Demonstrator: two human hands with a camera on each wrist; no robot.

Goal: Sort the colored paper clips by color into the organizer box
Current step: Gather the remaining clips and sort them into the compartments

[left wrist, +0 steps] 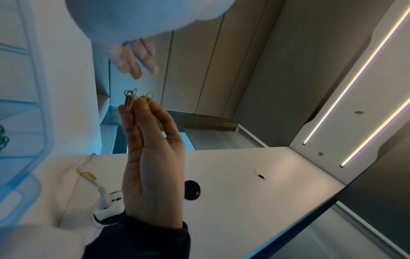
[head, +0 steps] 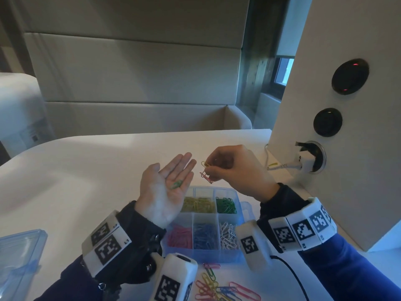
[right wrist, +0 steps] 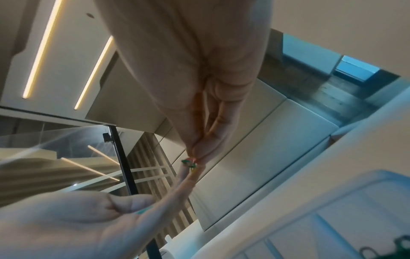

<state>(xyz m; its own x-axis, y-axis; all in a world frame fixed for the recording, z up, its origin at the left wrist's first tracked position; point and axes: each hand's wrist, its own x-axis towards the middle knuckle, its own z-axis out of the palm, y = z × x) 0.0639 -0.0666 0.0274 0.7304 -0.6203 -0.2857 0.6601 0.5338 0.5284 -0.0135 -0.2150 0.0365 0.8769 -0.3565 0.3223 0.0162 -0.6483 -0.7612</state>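
Note:
My left hand [head: 171, 170] is held palm up and open above the table, and a green paper clip [head: 176, 184] lies on the palm. Just right of it, my right hand [head: 209, 170] pinches a small bunch of clips: a yellow clip [head: 205, 164] sticks out on top and pink clips [head: 205, 177] hang below. The left wrist view shows that bunch [left wrist: 133, 99] with a green clip in it too. The right wrist view shows the pinch [right wrist: 189, 163] from behind. The blue organizer box [head: 201, 256] sits under both hands, with yellow, green, pink, blue and white clips in separate compartments.
Several loose clips [head: 219, 287] of mixed colors lie on the white table in front of the box. The clear box lid [head: 19, 257] rests at the left edge. A white upright panel [head: 325, 105] with a plugged-in charger [head: 306, 161] and its cable stands at the right.

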